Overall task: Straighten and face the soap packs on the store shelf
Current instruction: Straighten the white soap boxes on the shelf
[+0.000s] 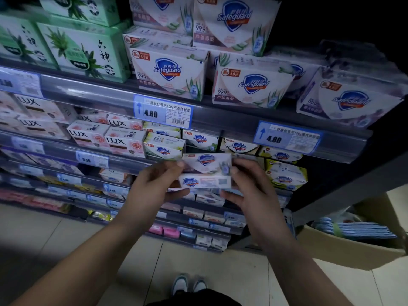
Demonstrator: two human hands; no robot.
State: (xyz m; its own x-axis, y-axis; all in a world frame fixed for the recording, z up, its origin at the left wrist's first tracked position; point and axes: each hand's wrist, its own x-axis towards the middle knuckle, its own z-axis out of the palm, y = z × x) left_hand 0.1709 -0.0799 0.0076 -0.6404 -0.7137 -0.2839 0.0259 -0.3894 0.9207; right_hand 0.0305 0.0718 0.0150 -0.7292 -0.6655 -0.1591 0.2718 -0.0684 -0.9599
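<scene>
head: soap pack (205,172) between hands (154,186) (252,191)

Dim overall; upper right of frame near black. Glare streak on shelf rail (88,90). Wide-angle bend at edges. Centre soap pack (205,171) motion-blurred; far-left edge soft, out of focus.

— What can we read along the upper shelf?
— "Safeguard" and "99.9" on the white packs (170,71), some with a red "4.9" tag; "六神" on the green packs (88,51) at its left end.
— And on the rails?
— "4.80" on the middle price label (163,112) and the right price label (287,138), "5.50" on the lower label (91,159). We read "LUX" on the pink packs (125,141). The held pack (205,182) is too blurred.
</scene>
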